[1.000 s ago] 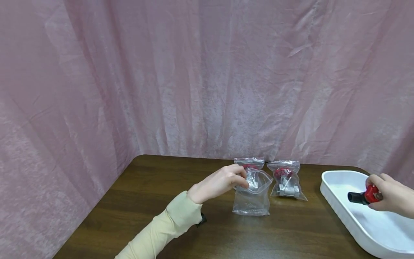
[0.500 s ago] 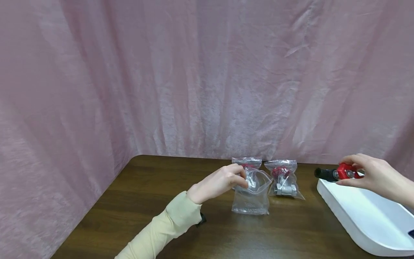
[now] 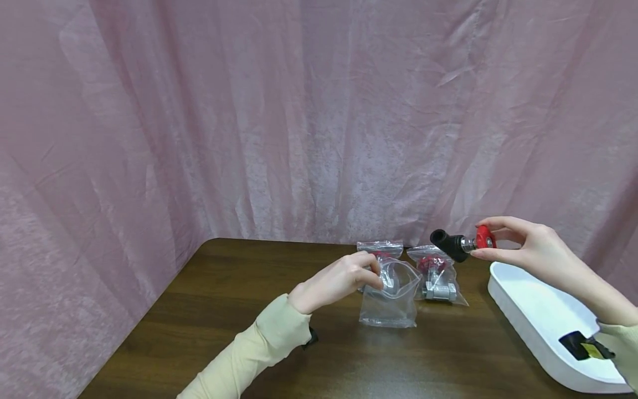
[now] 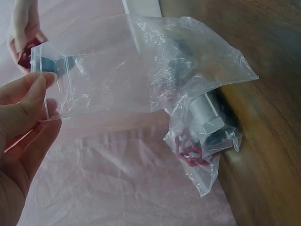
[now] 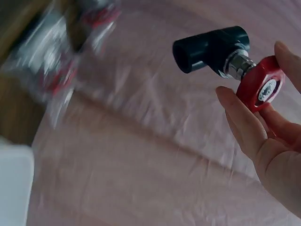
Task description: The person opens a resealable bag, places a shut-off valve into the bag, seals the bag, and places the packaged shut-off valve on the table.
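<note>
My left hand (image 3: 339, 281) pinches the rim of a clear zip bag (image 3: 389, 311), whose mouth gapes at the top. Only see-through film shows in this bag (image 4: 108, 87) in the left wrist view. To the right, in the air near the tray's far end, my right hand (image 3: 535, 244) holds a valve (image 3: 451, 245) by its red handwheel (image 5: 263, 82), thumb and fingers on the wheel's edge. The valve's black tubular body points left, joined to the wheel by a silvery stem. In the head view the valve overlaps the top of a bagged valve behind it.
Two filled zip bags lie at the back of the brown table (image 3: 239, 310). The right one (image 3: 438, 291) holds a metal valve with a red wheel; the left one (image 3: 381, 247) is partly covered by the pinched bag. A white tray (image 3: 535, 318) stands at right. Pink cloth hangs behind.
My right hand has lifted the valve up from over the white tray and carried it left toward the bags, its body turning. My left hand stays in place with the bag.
</note>
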The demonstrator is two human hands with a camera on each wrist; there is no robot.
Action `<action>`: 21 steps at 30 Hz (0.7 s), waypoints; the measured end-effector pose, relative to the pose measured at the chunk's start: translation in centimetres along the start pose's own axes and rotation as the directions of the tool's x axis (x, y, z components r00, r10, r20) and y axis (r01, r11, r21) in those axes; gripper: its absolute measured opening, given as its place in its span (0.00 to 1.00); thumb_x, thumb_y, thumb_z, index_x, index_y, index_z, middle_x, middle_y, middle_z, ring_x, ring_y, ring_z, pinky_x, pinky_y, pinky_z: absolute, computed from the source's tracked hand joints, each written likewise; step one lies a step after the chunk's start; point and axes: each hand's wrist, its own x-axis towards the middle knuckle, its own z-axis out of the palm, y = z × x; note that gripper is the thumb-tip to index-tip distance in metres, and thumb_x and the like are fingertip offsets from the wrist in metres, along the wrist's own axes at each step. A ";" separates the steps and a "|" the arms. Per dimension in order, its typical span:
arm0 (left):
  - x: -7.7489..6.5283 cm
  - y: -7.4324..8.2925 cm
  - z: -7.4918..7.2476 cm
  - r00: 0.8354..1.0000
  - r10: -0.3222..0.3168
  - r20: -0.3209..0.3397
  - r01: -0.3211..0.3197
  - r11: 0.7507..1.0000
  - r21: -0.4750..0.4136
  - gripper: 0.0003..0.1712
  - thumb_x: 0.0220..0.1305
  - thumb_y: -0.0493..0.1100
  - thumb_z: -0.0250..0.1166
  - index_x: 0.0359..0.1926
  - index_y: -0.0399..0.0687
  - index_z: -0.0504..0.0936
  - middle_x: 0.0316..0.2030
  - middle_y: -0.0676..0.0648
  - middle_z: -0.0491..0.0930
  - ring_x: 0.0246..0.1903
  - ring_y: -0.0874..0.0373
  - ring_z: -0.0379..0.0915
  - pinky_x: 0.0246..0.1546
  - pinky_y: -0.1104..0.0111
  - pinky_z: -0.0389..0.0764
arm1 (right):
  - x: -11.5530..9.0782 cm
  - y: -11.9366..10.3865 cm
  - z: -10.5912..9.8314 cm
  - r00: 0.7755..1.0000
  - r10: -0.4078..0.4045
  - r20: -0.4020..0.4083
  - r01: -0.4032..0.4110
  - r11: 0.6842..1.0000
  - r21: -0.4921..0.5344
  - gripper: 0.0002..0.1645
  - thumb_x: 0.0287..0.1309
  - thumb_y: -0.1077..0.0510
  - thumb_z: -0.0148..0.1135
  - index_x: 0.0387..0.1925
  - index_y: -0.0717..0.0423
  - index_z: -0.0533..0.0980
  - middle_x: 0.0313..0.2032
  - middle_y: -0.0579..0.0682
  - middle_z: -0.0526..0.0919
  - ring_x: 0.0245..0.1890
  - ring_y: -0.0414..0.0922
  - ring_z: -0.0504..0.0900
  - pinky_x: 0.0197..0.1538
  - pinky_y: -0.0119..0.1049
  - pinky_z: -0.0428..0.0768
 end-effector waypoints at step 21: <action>0.4 0.1 0.0 1.000 -0.005 0.014 0.005 1.000 -0.005 0.21 0.51 0.19 0.54 0.31 0.48 0.83 0.32 0.53 0.68 0.31 0.64 0.61 0.32 0.79 0.61 | 1.6 -2.9 5.0 0.976 0.062 0.210 -0.148 0.894 0.424 0.28 0.51 0.56 0.66 0.52 0.64 0.70 0.41 0.58 0.79 0.39 0.44 0.79 0.36 0.38 0.77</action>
